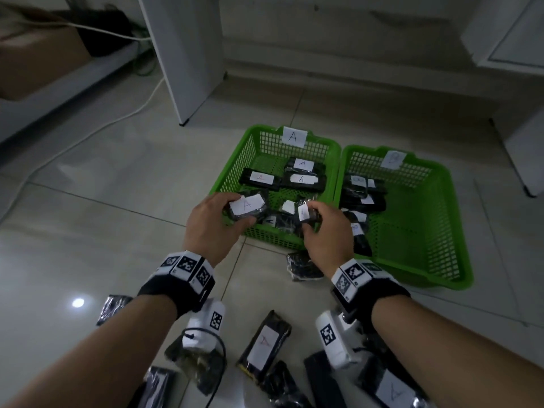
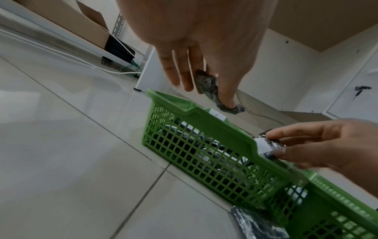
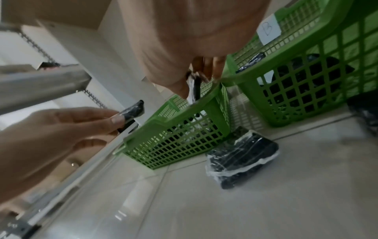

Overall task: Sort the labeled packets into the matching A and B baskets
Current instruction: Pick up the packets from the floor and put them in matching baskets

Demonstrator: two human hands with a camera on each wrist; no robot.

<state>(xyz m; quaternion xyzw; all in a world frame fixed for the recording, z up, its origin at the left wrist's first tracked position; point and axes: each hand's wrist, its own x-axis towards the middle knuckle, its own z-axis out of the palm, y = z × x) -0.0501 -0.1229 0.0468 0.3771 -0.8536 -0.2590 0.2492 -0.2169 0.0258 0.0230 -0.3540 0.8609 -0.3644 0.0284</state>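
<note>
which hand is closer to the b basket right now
Right. The right hand, gripping a packet, hovers over the A basket's near right corner, just beside the B basket. The left hand, holding an A-labeled packet, is over the A basket's near left corner, farther away.

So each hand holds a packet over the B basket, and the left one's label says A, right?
Not quite: in the head view both hands hover over the A basket, not the B basket. The left hand does hold a packet labeled A; the right hand holds another packet.
</note>
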